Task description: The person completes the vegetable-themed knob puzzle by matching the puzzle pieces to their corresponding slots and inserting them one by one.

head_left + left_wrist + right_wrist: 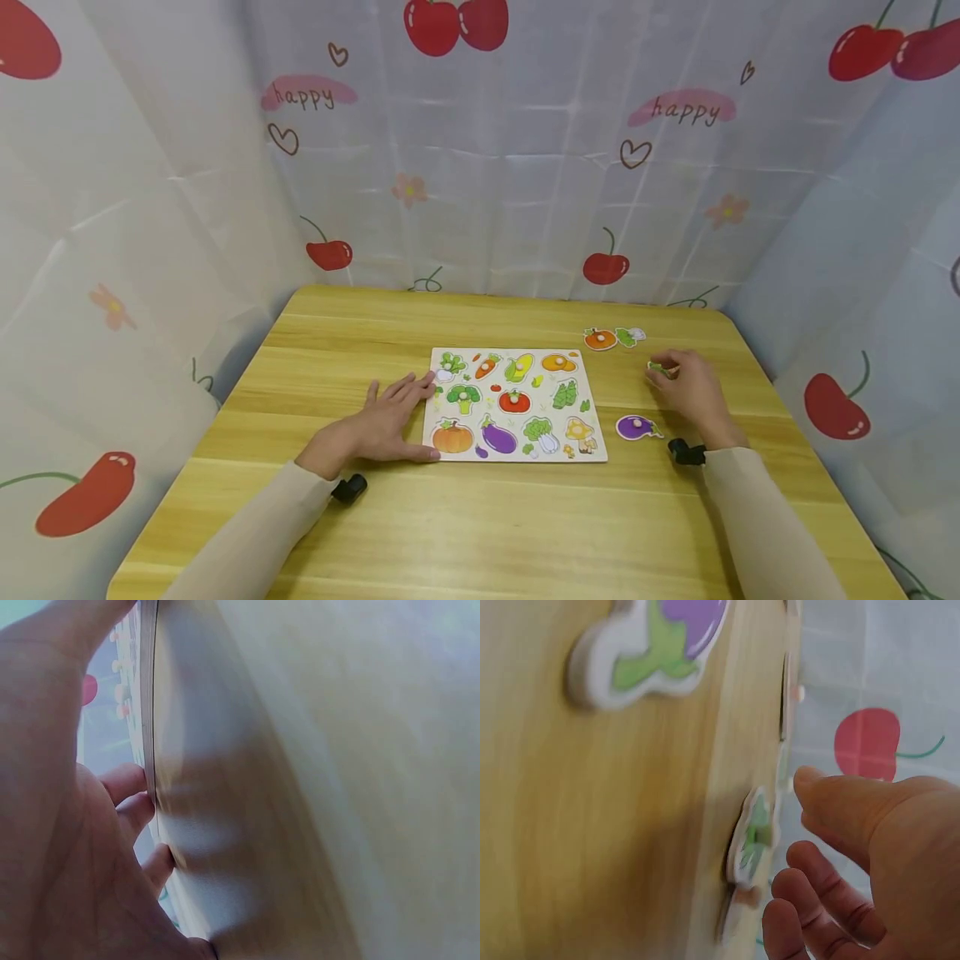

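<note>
A flat vegetable puzzle board [480, 457] lies mid-table, bearing carrot, corn, tomato, broccoli and other pictures. Along its left edge rests my left hand [386, 423], fingers spread, with thumb and fingertips at the border; the left wrist view shows the fingertips against the board's side. My right hand [692, 392] hovers right of the board over a small green puzzle piece [751, 836]. In the right wrist view that piece lies on the table with its knob up, and the bent thumb and fingers stand apart from it. Nearer me lies an eggplant piece [636, 427].
Beyond the board's upper right corner lie a pumpkin piece [600, 339] and a leafy green-and-white piece [631, 337], side by side. Another knobbed piece [739, 907] sits beside the green one. Printed curtains [487, 167] enclose the wooden table [480, 533] at the back and sides.
</note>
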`<state>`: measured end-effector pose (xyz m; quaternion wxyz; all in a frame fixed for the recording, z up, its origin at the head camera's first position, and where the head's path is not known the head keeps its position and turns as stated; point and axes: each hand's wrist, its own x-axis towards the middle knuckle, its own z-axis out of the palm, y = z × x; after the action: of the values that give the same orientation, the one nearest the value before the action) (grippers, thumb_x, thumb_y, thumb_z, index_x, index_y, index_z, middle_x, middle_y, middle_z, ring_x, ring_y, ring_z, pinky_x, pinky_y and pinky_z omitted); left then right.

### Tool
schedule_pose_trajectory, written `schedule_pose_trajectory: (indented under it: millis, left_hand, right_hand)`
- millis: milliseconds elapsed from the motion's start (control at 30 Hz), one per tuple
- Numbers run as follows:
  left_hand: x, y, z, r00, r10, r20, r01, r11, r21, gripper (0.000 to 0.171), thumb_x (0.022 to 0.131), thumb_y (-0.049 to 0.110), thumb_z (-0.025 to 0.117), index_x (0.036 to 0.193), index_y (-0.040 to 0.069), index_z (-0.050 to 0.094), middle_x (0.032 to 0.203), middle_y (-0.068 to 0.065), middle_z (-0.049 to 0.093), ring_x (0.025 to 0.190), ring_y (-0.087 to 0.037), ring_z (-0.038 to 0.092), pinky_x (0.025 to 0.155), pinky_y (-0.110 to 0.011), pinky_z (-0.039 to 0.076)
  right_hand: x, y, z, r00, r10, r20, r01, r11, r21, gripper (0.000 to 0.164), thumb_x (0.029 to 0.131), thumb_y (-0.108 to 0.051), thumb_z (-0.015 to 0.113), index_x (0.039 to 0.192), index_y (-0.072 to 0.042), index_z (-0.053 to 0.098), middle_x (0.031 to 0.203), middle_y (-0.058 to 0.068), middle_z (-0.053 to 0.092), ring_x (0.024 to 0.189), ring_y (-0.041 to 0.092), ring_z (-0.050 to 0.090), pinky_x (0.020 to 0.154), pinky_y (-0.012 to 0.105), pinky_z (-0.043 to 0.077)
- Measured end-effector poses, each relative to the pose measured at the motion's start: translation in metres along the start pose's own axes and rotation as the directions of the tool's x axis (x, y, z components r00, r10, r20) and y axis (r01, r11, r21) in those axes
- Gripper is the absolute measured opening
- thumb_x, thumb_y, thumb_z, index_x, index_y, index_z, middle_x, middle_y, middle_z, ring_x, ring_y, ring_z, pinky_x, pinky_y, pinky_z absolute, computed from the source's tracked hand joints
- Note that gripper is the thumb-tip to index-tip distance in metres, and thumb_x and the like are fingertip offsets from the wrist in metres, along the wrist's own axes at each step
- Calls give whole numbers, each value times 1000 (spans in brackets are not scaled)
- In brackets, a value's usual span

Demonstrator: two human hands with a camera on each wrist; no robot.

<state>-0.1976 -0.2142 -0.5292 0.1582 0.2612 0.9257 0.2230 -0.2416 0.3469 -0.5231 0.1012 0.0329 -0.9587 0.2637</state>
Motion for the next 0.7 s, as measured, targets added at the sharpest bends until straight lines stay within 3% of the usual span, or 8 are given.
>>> schedule_pose_trajectory:
  millis: [300, 700]
  left_hand:
    - [0, 0, 0, 1000, 1, 5, -1, 1000, 17, 123, 97, 74, 84, 186, 13, 25, 200, -3, 12, 185, -43, 10, 137, -91, -4]
    - [0, 2, 0, 1000, -4, 2, 4, 1000, 21, 124, 97, 74, 84, 186, 11, 24, 199, -5, 12, 185, -43, 9, 136, -92, -4]
  right_hand:
    - [-4, 9, -3, 997, 71, 33, -71, 998, -3, 22, 109, -16, 84, 117, 5, 83, 112, 26, 83, 101, 40, 75, 83, 39, 53]
    - [-4, 18, 1, 995, 101, -4, -100, 994, 37, 22, 109, -17, 84, 115, 5, 84, 103, 23, 84, 88, 26, 72, 74, 28, 51]
